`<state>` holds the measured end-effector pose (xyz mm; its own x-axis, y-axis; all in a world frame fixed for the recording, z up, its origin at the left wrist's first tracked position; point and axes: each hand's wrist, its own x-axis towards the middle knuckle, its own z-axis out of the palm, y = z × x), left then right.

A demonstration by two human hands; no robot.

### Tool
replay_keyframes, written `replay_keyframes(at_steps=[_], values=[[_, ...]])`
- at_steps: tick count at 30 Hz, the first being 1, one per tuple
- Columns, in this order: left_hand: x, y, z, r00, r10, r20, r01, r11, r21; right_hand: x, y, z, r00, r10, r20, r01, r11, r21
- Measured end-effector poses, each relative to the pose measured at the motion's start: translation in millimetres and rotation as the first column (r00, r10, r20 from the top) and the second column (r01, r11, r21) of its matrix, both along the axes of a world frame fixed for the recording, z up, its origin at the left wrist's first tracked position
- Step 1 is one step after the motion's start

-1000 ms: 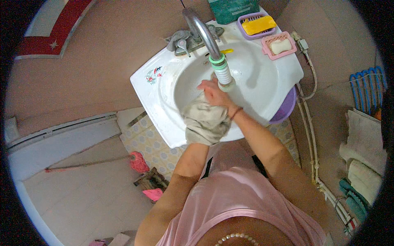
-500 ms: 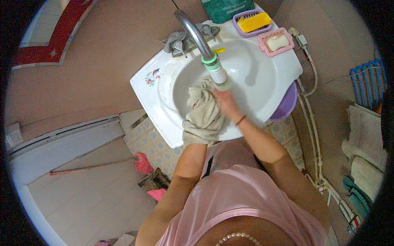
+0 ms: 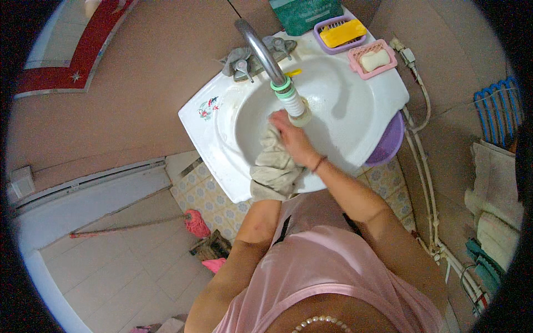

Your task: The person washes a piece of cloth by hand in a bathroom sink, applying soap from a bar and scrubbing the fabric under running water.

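Note:
A wet grey-beige cloth (image 3: pixel 275 169) is bunched over the near left part of the white washbasin (image 3: pixel 361 105). It wraps my left hand and wrist, so those fingers are hidden and only the left forearm (image 3: pixel 260 225) shows. My right hand (image 3: pixel 293 139) has its fingers curled over the cloth's far end, just below the tap's end. The chrome tap (image 3: pixel 258 47) reaches over the bowl, carrying a white and green extension nozzle (image 3: pixel 291 102) beside my right fingers. Whether water is running I cannot make out.
On the basin's far right rim stand a purple dish with a yellow bar (image 3: pixel 342 34) and a pink dish with white soap (image 3: pixel 373 59). A green pouch (image 3: pixel 305 14) stands behind. Pipes (image 3: pixel 422 183) run down the right wall; a pink mop (image 3: pixel 196 223) lies on the floor at left.
My right hand has shifted slightly left, onto the far end of the cloth. The cloth is bunched narrower and has slid a little nearer me.

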<state>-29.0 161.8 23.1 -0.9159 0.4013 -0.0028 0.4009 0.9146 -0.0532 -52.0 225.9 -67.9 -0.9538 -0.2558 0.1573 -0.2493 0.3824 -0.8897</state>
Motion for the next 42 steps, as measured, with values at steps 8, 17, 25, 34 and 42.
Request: replay_keyframes(at_steps=[8,17,25,34,42], values=[[-9,12,-3,0.998,-0.058,0.031,0.058,0.998,0.013,-8,21,16,0.997,0.064,-0.039,-0.056,0.984,0.170],[-8,-2,-6,0.998,-0.003,0.062,0.001,1.000,0.030,17,-3,-4,0.991,-0.035,-0.126,0.035,0.999,-0.004],[-10,3,-10,0.993,-0.005,0.114,0.002,1.000,0.028,-34,36,-34,0.979,-0.111,0.174,0.112,0.994,0.004],[-17,0,-19,0.980,0.009,0.200,-0.012,1.000,0.015,7,38,-40,0.977,-0.207,0.041,0.196,0.961,0.193],[-23,-9,-20,0.954,0.015,0.299,-0.020,1.000,0.013,-16,90,-51,0.575,-0.506,0.643,0.730,0.673,-0.123]])
